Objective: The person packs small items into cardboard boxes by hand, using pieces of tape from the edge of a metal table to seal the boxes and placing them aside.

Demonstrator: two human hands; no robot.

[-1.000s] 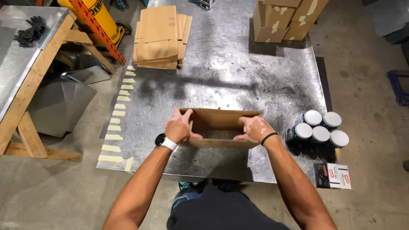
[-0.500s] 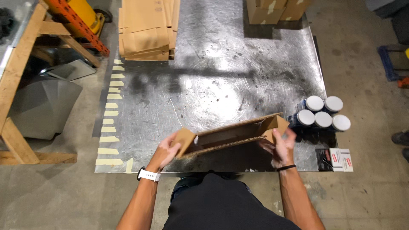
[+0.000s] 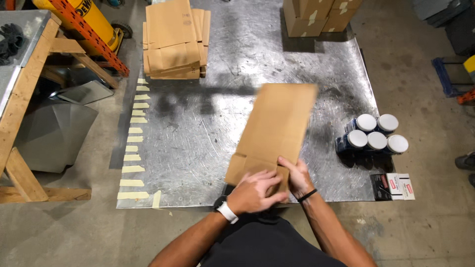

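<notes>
Gripping cardboard box [image 3: 277, 131] near end flaps: left hand [image 3: 255, 193], right hand [image 3: 296, 177], fingers curled.

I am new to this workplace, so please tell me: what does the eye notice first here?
First, the cardboard box, lying across the middle of the shiny metal sheet, with both hands, left hand and right hand, pressing its near flaps. Then the white-lidded jars at the right edge, and the flat cardboard stack at the far left corner.

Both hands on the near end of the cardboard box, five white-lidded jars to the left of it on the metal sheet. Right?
Not quite. The head view shows the white-lidded jars to the right of the cardboard box, not the left. The left hand and right hand do grip its near end, over the metal sheet.
</notes>
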